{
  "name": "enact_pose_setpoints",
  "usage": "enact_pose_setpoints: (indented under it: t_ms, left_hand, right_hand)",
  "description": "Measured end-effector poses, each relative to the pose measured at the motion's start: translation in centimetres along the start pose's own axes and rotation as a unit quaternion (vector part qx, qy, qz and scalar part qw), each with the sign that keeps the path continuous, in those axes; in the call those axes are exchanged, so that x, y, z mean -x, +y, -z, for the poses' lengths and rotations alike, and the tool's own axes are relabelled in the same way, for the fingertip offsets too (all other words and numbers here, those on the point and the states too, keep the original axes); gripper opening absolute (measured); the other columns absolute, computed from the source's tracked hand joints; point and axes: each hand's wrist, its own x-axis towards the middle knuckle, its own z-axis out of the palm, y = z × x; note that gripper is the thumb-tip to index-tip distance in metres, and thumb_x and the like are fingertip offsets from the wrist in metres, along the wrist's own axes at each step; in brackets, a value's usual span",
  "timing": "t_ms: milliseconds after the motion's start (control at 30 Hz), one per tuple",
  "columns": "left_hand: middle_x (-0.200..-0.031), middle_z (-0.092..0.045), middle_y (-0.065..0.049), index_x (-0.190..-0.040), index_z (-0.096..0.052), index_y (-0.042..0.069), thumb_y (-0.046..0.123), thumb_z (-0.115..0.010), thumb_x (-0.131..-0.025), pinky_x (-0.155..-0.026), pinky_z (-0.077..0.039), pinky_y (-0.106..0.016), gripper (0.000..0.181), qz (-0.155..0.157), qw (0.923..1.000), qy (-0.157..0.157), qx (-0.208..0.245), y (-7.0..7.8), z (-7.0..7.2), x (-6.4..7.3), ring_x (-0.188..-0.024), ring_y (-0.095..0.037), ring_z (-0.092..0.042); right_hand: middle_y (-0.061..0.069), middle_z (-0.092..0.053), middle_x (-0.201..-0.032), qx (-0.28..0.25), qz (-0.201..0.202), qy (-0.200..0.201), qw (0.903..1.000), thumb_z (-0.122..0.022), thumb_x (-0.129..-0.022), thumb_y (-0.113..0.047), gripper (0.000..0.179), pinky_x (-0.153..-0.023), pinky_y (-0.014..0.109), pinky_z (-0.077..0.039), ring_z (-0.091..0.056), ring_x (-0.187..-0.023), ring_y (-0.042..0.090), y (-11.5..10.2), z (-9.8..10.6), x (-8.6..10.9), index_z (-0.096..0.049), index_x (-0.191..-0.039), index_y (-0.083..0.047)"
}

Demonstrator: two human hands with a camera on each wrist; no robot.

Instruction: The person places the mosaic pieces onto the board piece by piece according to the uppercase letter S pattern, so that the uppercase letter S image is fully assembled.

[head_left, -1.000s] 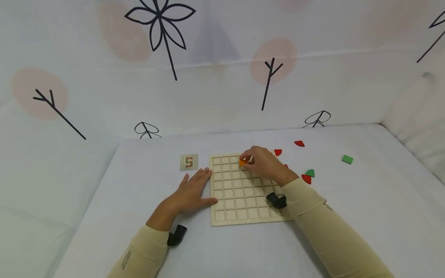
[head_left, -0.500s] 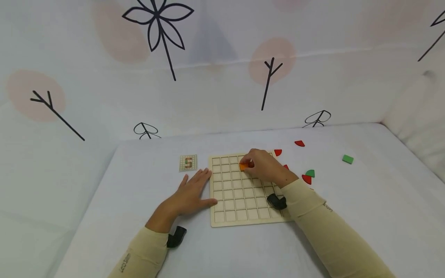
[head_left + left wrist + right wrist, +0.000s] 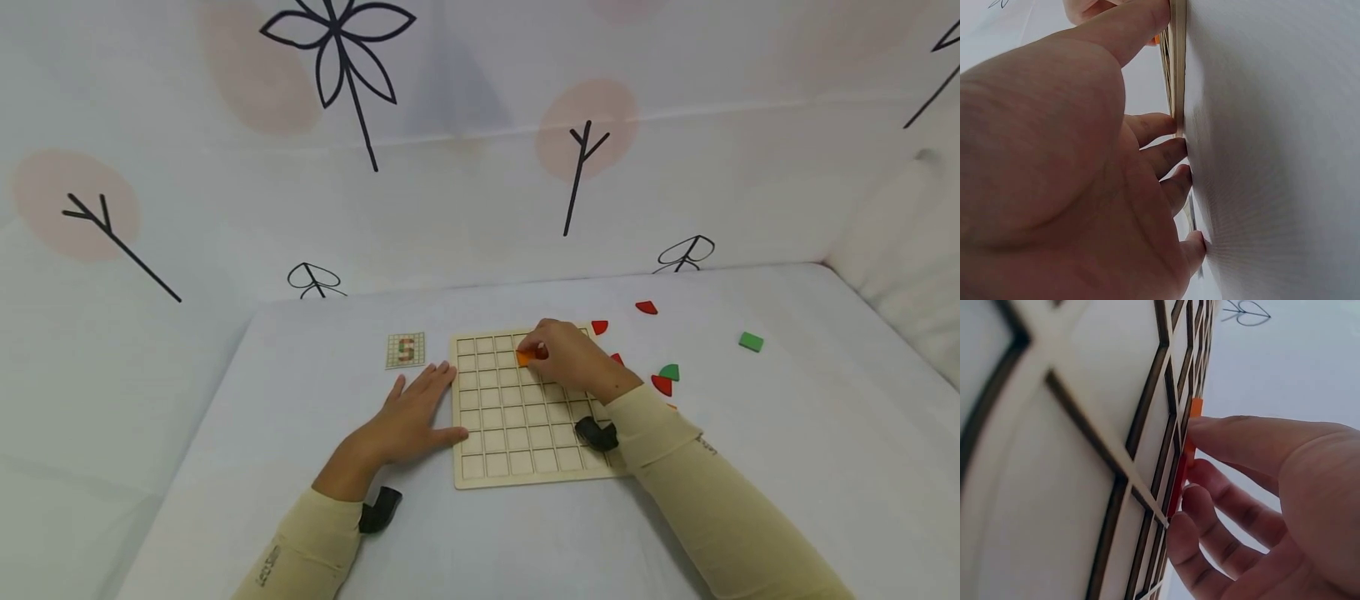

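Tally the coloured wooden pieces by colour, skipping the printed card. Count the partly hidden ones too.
Red pieces: 5, one of them at the fingers of the right hand
Green pieces: 2
Orange pieces: 2, one of them mostly hidden by the right sleeve
Total: 9 in view; the hand or sleeve may hide more.

Head view: right sleeve [image 3: 712, 496], cut off at bottom right, obscures the lower right corner of the grid board [image 3: 515, 438].
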Motion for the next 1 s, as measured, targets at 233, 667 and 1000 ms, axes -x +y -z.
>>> enact_pose_setpoints:
  t_ms: [233,667,1000]
  left_hand:
    - [-0.169,-0.015,0.0,-0.162,-0.018,0.016,0.05,-0.072,-0.089,-0.126,0.001,-0.054,0.097,0.001,1.0,0.001,-0.002,-0.08,0.06,0.08,-0.158,-0.021,-0.008]
    - [-0.169,-0.015,0.0,-0.162,-0.018,0.016,0.051,-0.071,-0.089,-0.126,0.0,-0.054,0.096,-0.004,1.0,0.003,-0.001,-0.06,-0.16,-0.01,-0.158,-0.021,-0.008]
    - [-0.169,-0.013,0.001,-0.162,-0.018,0.016,0.051,-0.07,-0.09,-0.126,0.001,-0.054,0.096,-0.003,1.0,-0.001,-0.009,-0.16,0.01,-0.12,-0.158,-0.021,-0.007]
  right_hand:
    - [0.01,-0.068,-0.104,0.021,0.017,0.01,0.9996,-0.071,-0.091,-0.007,0.022,-0.083,0.038,-0.056,-0.062,-0.091,0.021,-0.01,-0.15,-0.15,-0.076,-0.112,-0.004]
    - [0.01,-0.068,-0.108,0.019,0.003,0.006,0.9998,-0.071,-0.092,-0.009,0.022,-0.087,0.04,-0.056,-0.062,-0.095,0.023,0.01,-0.32,-0.11,-0.075,-0.113,-0.004]
    - [0.011,-0.067,-0.106,0.019,0.014,0.005,0.9997,-0.07,-0.093,-0.01,0.022,-0.081,0.036,-0.056,-0.061,-0.091,0.021,0.07,-0.28,-0.1,-0.075,-0.113,-0.003]
